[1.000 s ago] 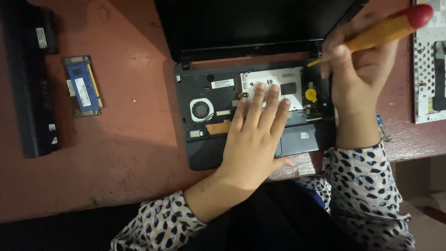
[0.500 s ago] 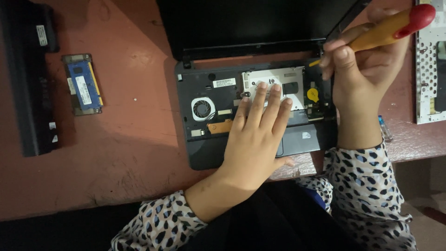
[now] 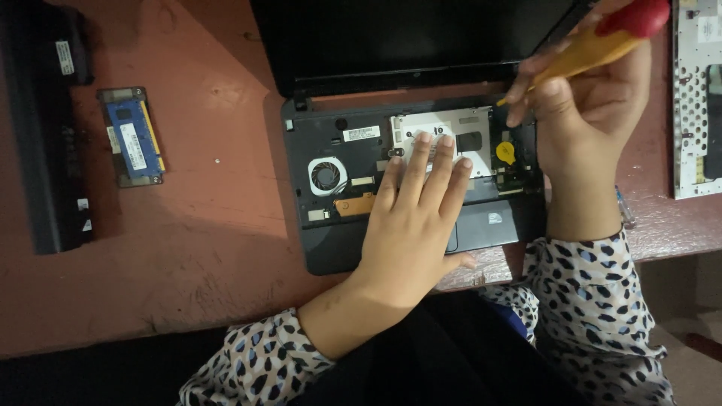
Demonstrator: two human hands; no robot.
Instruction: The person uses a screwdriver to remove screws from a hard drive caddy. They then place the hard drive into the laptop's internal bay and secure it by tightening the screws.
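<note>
A small black laptop [image 3: 331, 248] lies open on the reddish table with its keyboard removed, showing a round fan [image 3: 328, 176], a silver metal plate [image 3: 440, 124] and a yellow round part [image 3: 506, 151]. My left hand [image 3: 417, 218] lies flat on the laptop base, fingers spread over the silver plate and palm rest. My right hand [image 3: 590, 105] grips a screwdriver [image 3: 594, 45] with a yellow shaft handle and red cap, its tip at the upper right corner of the base near the hinge. The dark screen [image 3: 398, 37] stands behind.
A blue memory module [image 3: 134, 137] lies on the table to the left. A long black battery [image 3: 45, 128] sits at the far left edge. A perforated silver keyboard plate [image 3: 696, 98] lies at the right. The table's front edge [image 3: 150, 323] runs close to my body.
My right hand with the screwdriver has shifted slightly upward and tilted at the laptop's right corner. The left hand stays pressed on the base.
</note>
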